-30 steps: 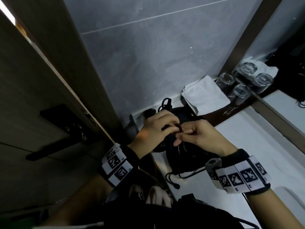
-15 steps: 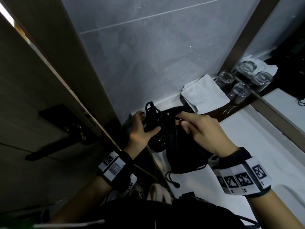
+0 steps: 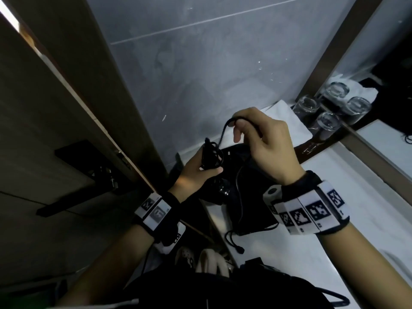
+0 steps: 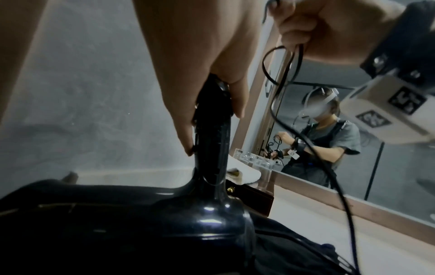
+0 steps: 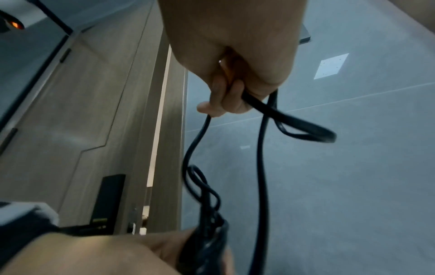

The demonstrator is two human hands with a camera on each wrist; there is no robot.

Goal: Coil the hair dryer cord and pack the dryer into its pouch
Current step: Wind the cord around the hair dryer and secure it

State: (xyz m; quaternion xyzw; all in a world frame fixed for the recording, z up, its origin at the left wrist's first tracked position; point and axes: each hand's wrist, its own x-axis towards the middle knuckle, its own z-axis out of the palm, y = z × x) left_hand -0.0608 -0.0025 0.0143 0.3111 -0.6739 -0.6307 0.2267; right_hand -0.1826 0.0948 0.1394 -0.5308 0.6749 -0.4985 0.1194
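Observation:
My left hand (image 3: 198,170) grips the upright handle of the black hair dryer (image 4: 212,130), with several loops of black cord (image 3: 211,156) bunched at the handle's top. The dryer's glossy body (image 4: 141,223) rests on the black drawstring pouch (image 3: 252,210) on the white counter. Raised above and to the right of the handle, my right hand (image 3: 254,132) pinches the cord (image 5: 261,163). From those fingers one strand runs down to the handle loops and another hangs down over the pouch.
A folded white towel (image 3: 289,121) and three upturned glasses (image 3: 327,121) sit at the back by the mirror (image 3: 390,63). A grey tiled wall (image 3: 200,74) is behind, a wooden door (image 3: 44,130) at left. The pouch's drawstring (image 3: 234,241) trails toward the counter's front edge (image 3: 218,221).
My right hand has risen from the dryer's handle, drawing a length of cord up with it. The left hand has shifted its grip on the handle and holds it steady.

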